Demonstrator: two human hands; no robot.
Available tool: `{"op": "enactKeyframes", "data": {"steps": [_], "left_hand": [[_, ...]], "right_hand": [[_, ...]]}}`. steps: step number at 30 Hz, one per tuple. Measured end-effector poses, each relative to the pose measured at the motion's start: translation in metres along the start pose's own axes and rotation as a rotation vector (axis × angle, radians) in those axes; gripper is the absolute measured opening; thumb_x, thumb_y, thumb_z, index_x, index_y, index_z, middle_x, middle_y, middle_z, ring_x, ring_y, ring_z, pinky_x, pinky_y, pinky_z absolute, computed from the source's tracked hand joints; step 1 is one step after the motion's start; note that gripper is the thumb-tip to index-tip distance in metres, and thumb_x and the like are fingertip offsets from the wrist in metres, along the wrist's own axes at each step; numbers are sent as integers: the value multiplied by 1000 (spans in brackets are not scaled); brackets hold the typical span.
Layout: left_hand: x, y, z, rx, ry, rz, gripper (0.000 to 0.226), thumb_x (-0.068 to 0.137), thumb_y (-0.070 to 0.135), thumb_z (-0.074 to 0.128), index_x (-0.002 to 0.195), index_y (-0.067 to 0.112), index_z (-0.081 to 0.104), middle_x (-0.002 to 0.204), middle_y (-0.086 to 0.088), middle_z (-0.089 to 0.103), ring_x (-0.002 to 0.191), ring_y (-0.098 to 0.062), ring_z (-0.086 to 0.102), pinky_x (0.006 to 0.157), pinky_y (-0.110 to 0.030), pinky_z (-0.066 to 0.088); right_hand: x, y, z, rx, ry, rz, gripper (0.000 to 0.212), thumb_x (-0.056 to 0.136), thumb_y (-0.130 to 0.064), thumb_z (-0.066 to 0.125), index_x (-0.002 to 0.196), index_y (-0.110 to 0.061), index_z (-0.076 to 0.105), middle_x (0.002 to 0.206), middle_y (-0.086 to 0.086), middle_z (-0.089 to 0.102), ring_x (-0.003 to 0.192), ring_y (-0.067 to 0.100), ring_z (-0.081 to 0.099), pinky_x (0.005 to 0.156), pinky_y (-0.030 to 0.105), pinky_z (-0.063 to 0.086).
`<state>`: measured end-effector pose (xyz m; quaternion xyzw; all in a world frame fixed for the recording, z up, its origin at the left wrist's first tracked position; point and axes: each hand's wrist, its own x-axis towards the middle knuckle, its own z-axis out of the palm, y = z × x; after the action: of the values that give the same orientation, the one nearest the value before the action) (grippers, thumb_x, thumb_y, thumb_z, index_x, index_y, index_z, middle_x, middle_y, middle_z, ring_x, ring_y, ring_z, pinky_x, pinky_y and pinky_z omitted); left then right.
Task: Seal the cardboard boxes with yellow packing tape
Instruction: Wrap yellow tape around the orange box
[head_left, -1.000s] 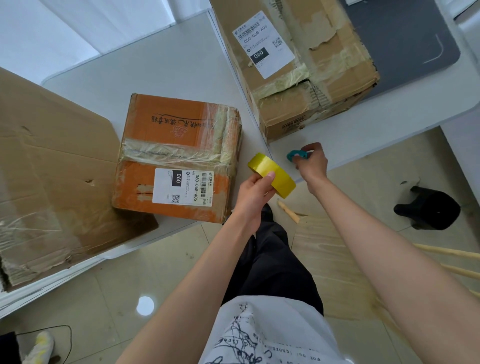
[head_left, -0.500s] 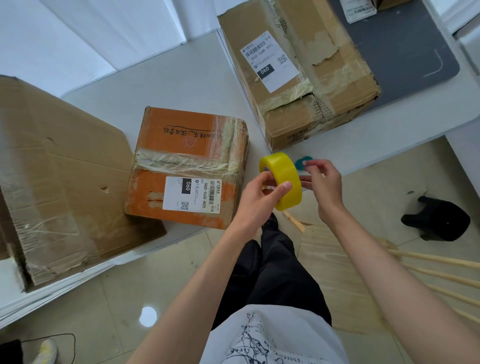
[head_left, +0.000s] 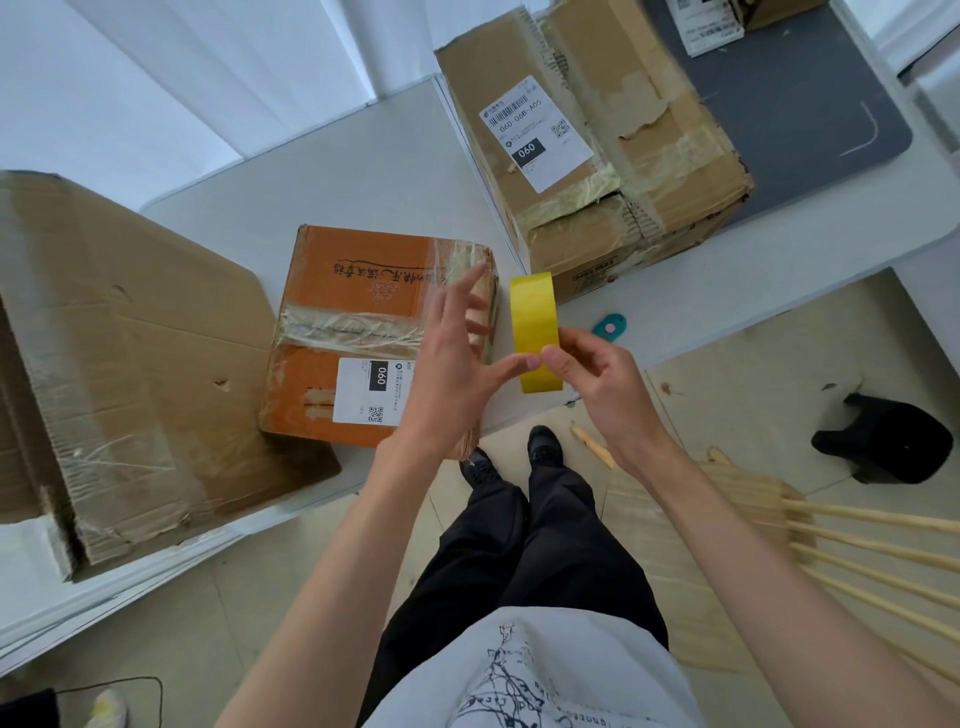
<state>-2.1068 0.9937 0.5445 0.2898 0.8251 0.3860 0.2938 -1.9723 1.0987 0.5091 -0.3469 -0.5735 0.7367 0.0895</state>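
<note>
Small box (head_left: 363, 332) on table (head_left: 363, 171), flattened carton (head_left: 130, 338) left, bigger box (head_left: 597, 156) behind-right

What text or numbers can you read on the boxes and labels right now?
"060": white label on the orange box.
"060" and "060-06B-A05": white label on the brown box.
Dark brush-style characters printed on the orange box: not legible.
QR codes and small print on both labels: too small to read.
Label on the far box: blurred.
Shirt print: unreadable.
</note>
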Motion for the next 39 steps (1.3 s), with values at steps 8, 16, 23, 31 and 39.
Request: {"op": "enactKeyframes", "data": {"steps": [8,16,23,31,39], "left_hand": [[9,7,-13,354,-131,262,66,83,32,81,143,15,57,146,-1,48,133,-23,45,109,-48,43],[3,6,-8,410,13,380,45,88,25,78,130,13,69,130,-4,61,124,-22,53,102,-37,49],[-1,14,-7,385,59,388,33,88,19,79,119,11,74,118,-4,65,111,-21,60,92,-36,54],[20,26,-16,253,-3,280,5,87,8,76,86,8,71,89,2,60,80,-14,58,75,-34,51],[28,31,-8,267,59,349,7,92,0,64,87,5,61,91,-4,59,84,-21,54,75,-43,48]], "right_hand": [[-1,0,3,-5,25,4,20,98,-34,63,114,-27,73,109,-3,75,109,16,68,97,32,55],[1,-6,6,-24,49,-6,16,95,-43,63,106,-37,73,107,-7,76,107,12,68,94,27,54],[3,-13,9,-3,69,0,21,89,-49,65,104,-36,73,106,-6,76,106,12,69,96,28,54],[3,-14,7,-23,19,29,21,91,-43,69,110,-33,71,106,-5,76,104,12,70,93,30,55],[-1,-16,1,-112,-102,38,38,92,-17,73,124,-15,51,103,0,78,100,11,73,86,25,57]]}}
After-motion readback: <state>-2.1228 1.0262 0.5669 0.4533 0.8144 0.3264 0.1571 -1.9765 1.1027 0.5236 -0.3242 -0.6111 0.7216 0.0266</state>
